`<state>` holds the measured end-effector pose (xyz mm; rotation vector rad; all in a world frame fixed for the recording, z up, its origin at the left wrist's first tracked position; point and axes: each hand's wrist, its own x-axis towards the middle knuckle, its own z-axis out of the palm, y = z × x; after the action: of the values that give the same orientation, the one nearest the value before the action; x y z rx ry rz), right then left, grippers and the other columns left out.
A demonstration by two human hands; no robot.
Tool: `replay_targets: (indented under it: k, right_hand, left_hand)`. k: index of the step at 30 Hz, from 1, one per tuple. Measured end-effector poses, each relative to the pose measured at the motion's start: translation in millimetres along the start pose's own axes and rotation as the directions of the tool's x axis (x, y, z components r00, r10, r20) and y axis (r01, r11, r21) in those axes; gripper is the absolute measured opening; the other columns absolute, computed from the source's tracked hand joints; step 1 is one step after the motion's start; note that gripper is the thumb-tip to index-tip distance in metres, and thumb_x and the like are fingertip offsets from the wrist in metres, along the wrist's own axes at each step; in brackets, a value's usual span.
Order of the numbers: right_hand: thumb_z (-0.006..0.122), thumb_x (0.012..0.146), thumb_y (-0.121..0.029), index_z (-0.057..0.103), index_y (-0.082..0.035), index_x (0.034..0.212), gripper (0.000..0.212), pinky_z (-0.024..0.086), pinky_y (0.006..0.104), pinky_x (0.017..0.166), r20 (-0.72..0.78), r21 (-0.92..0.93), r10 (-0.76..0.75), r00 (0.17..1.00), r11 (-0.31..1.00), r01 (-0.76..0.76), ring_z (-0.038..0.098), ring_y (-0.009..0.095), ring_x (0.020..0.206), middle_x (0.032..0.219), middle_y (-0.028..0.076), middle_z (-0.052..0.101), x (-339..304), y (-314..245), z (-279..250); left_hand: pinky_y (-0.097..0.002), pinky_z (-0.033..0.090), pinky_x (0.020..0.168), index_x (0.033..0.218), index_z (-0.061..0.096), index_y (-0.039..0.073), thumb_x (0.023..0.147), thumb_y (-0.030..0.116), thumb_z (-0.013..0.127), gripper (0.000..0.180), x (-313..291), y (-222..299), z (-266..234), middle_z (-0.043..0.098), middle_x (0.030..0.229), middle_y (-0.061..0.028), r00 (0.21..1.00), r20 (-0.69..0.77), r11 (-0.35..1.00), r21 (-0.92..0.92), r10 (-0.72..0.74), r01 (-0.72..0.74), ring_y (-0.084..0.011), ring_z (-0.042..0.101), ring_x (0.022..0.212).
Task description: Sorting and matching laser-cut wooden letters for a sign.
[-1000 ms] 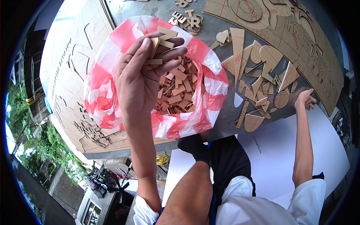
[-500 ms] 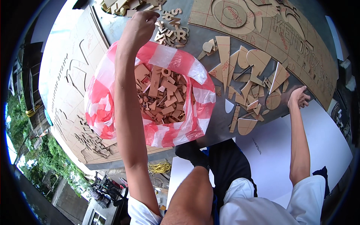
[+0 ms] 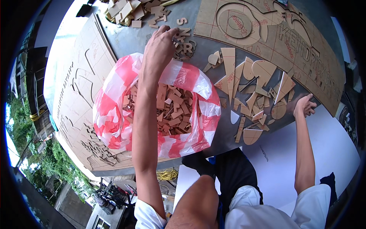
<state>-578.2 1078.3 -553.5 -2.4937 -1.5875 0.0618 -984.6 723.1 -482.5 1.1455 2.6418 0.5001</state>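
Note:
My left hand [image 3: 160,45] reaches across the bag to the loose cut-out letters [image 3: 186,48] on the grey table. Its fingers are bent down among them, and the fingertips and anything between them are hidden. Under my left forearm stands a red-and-white striped plastic bag [image 3: 206,108], its mouth wide open. Inside lie many small brown offcuts [image 3: 175,110], partly covered by the forearm. At the table's right edge, my right hand [image 3: 305,105] rests beside a brown cut sheet [image 3: 328,91], fingers apart and holding nothing.
Flat brown shapes and wedges [image 3: 263,101] lie between the bag and my right hand. A pile of offcuts [image 3: 127,11] sits at the far left. Another cut sheet [image 3: 87,57] leans out along the left side. A white panel [image 3: 282,141] is below the table's right edge.
My left hand has moved right and nearer, from the far side of the letters onto them, now covering several. My right hand stays by the table edge. The whole view has shifted slightly.

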Motion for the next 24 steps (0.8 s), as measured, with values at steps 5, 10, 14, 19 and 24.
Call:
replay_targets:
  k: [5, 10, 14, 19, 24]
  right_hand:
    - [0.035, 0.090, -0.064, 0.031, 0.000, 0.134, 0.078, 0.036, 0.0554, 0.098, 0.002, 0.023, 0.008, 1.000, 1.000, -0.008, 0.040, 0.048, 0.121, 0.132, 0.032, 0.031, -5.8, -5.9, -9.1]
    - [0.032, 0.092, -0.063, 0.030, 0.000, 0.133, 0.075, 0.037, 0.0551, 0.097, 0.001, -0.013, -0.006, 1.000, 1.000, 0.006, 0.041, 0.045, 0.120, 0.131, 0.029, 0.033, 4.8, 3.6, -0.2]
    - [0.033, 0.092, -0.062, 0.030, 0.000, 0.134, 0.075, 0.037, 0.0550, 0.097, 0.013, -0.019, 0.001, 1.000, 1.000, -0.001, 0.041, 0.045, 0.120, 0.131, 0.029, 0.033, -3.2, -2.2, -3.6]
    - [0.033, 0.092, -0.062, 0.030, -0.001, 0.135, 0.074, 0.037, 0.0553, 0.097, 0.023, -0.012, 0.013, 1.000, 1.000, -0.013, 0.040, 0.045, 0.122, 0.131, 0.029, 0.032, -7.3, -7.2, -12.1]
    - [0.033, 0.092, -0.062, 0.030, -0.002, 0.135, 0.074, 0.037, 0.0552, 0.097, 0.028, -0.006, 0.013, 1.000, 1.000, -0.013, 0.041, 0.045, 0.122, 0.132, 0.029, 0.032, -10.3, -8.1, -13.6]
  left_hand:
    - [-0.0370, 0.046, 0.096, 0.115, 0.066, 0.008, 0.079, -0.003, 0.046, 0.042, 12.3, -18.3, -16.7, 0.063, 0.119, -0.0086, 0.975, -0.210, 0.998, -0.028, -0.069, 0.064, -0.0289, 0.057, 0.112]
    - [-0.0362, 0.043, 0.101, 0.120, 0.064, 0.008, 0.077, 0.000, 0.046, 0.047, 26.6, -43.5, -17.2, 0.059, 0.129, -0.0095, 0.987, -0.047, 0.986, 0.054, -0.155, 0.158, -0.0282, 0.054, 0.119]
    - [-0.0381, 0.043, 0.101, 0.124, 0.061, 0.006, 0.078, 0.000, 0.046, 0.049, 19.0, -65.3, -10.3, 0.055, 0.133, -0.0133, 0.979, -0.198, 0.961, 0.258, -0.051, 0.102, -0.0296, 0.053, 0.121]
    - [-0.0381, 0.044, 0.099, 0.120, 0.063, 0.005, 0.079, 0.002, 0.048, 0.044, 19.1, -49.8, -0.3, 0.059, 0.126, -0.0131, 0.945, -0.292, 0.984, 0.051, -0.149, 0.171, -0.0300, 0.054, 0.117]
    - [-0.0382, 0.045, 0.095, 0.116, 0.066, 0.006, 0.081, 0.003, 0.051, 0.038, 23.0, -52.5, 4.3, 0.061, 0.116, -0.0119, 0.960, -0.227, 0.969, 0.146, -0.164, 0.200, -0.0297, 0.057, 0.106]
